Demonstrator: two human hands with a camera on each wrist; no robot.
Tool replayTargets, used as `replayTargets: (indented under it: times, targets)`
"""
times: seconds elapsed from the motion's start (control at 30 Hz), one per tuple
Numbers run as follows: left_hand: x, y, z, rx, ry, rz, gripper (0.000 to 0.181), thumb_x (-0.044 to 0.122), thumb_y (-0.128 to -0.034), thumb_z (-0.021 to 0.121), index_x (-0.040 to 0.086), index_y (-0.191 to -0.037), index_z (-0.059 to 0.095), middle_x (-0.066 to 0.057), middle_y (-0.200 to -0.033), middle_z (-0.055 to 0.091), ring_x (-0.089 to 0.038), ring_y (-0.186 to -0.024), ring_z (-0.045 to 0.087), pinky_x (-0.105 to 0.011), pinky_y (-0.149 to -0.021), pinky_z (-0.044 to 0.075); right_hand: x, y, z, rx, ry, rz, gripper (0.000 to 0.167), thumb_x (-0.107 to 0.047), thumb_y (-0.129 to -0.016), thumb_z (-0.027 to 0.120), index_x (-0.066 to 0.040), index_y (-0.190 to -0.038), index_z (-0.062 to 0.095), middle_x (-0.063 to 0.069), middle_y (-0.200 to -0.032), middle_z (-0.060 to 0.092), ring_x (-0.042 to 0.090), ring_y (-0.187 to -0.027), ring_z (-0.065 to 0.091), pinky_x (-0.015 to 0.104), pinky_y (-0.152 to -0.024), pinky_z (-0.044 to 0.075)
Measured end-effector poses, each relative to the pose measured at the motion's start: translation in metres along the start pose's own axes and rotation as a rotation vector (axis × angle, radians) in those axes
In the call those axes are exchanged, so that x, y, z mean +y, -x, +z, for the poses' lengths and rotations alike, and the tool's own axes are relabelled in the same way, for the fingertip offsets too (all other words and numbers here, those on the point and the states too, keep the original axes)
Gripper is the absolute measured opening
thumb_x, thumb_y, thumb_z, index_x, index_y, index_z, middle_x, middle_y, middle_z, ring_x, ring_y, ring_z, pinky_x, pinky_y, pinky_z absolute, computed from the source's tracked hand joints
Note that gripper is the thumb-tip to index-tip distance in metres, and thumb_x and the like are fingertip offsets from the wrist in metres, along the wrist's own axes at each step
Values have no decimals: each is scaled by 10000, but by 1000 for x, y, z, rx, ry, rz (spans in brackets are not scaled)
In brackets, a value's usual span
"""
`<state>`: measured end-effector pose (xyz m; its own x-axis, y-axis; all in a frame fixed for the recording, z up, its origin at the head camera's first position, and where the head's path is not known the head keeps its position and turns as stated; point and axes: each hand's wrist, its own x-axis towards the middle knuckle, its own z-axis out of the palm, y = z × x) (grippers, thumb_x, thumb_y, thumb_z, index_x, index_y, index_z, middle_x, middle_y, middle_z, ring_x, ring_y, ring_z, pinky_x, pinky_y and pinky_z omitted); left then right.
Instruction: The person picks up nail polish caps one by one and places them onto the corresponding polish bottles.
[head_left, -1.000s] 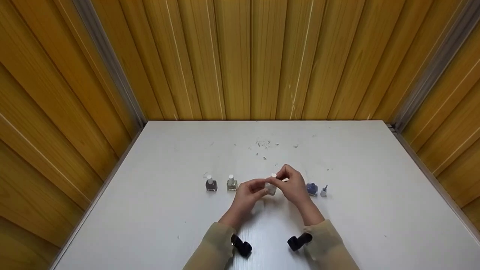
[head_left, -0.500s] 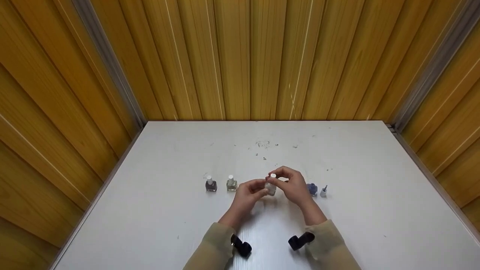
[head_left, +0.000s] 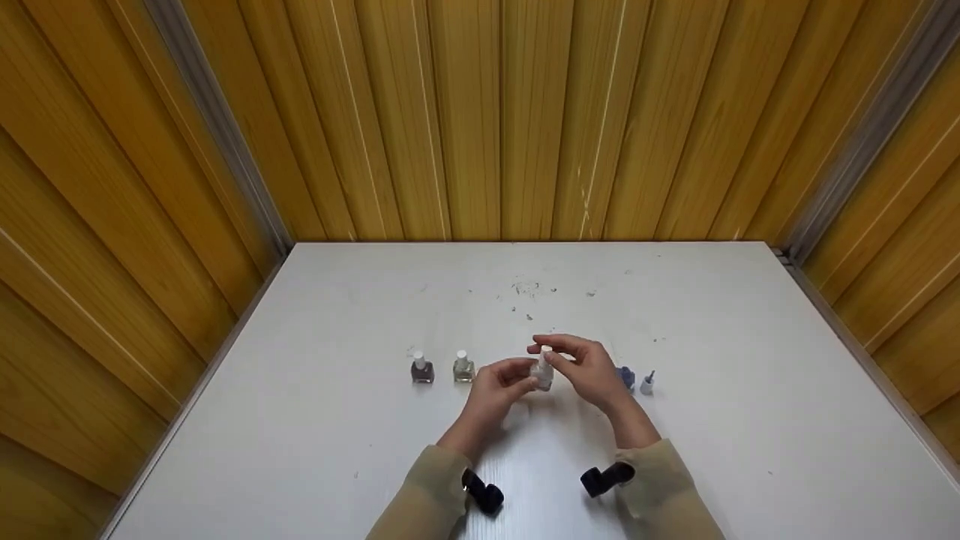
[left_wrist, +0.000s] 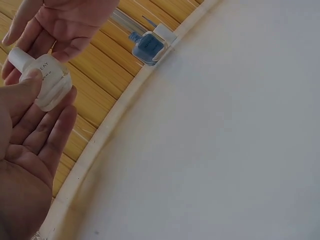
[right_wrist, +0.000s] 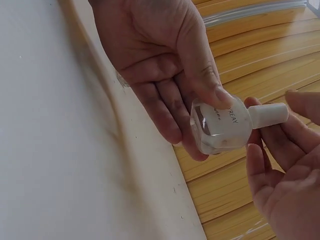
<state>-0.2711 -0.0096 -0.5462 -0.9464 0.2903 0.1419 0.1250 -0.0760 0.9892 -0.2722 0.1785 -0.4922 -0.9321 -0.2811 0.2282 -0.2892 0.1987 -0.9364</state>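
My left hand (head_left: 493, 386) pinches a clear nail polish bottle (right_wrist: 220, 125) by its body, thumb on the printed face and fingers behind. The bottle tilts above the table, and its white cap (right_wrist: 269, 115) is on. My right hand (head_left: 592, 369) is around the cap with its fingers spread; they lie behind the cap, and the thumb stands slightly off it in the right wrist view. Right of the hands, a blue nail polish bottle (left_wrist: 149, 47) stands uncapped, partly hidden in the head view. Beside it is its white cap (head_left: 647, 385), brush pointing up.
On the left of the white table (head_left: 300, 420) stand a dark nail polish bottle (head_left: 422, 370) and a pale clear nail polish bottle (head_left: 463, 368), both with white caps. Wood-patterned walls (head_left: 465, 120) enclose the table's back and sides.
My right hand has gone from pinching the cap to loosened, spread fingers, with the forefinger reaching left past it and the wrist shifting slightly right. The left hand and bottle stay nearly still.
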Motion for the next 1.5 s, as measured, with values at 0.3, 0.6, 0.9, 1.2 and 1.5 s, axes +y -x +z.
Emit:
replayTargets:
  times: [0.3, 0.6, 0.9, 1.2, 1.5]
  targets:
    - [-1, 0, 1, -6, 6, 15, 315, 5, -946, 705, -115, -1234, 666, -275, -1133, 739, -66, -936, 726, -205, -850, 588, -2, 0, 5, 193, 92, 65, 144, -91, -868, 818, -62, -1001, 774, 93, -963, 778, 71, -852, 671, 206, -766, 543]
    - [0, 0, 0, -7, -25, 20, 313, 16, -944, 711, -99, -1233, 677, -268, -1157, 736, -83, -960, 729, -205, -859, 586, -4, -1, 6, 192, 119, 128, 199, -146, -878, 824, -77, -1044, 738, 57, -996, 737, 160, -960, 655, 233, -808, 521]
    - [0, 0, 0, -7, -2, -14, 317, 17, -942, 715, -90, -1239, 677, -252, -1130, 749, -80, -937, 730, -240, -866, 604, -3, -1, -2, 53, 46, 53, 238, -116, -953, 728, -31, -1173, 760, 142, -1156, 775, 179, -1099, 707, 194, -887, 527]
    - [-1, 0, 0, -31, 15, 3, 319, 0, -945, 701, -114, -1240, 665, -261, -1133, 745, -64, -926, 733, -237, -868, 603, -6, -3, 11, 288, 100, 153, 150, -57, -812, 860, -65, -935, 775, 71, -896, 744, 107, -816, 626, 179, -697, 518]
    - [1, -1, 0, -14, 4, -4, 320, -7, -944, 698, -117, -1242, 660, -274, -1133, 738, -88, -945, 731, -249, -875, 607, -4, -1, 0, 50, -30, 84, 315, -136, -992, 685, 10, -1272, 686, 187, -1174, 745, 139, -1083, 699, 168, -915, 543]
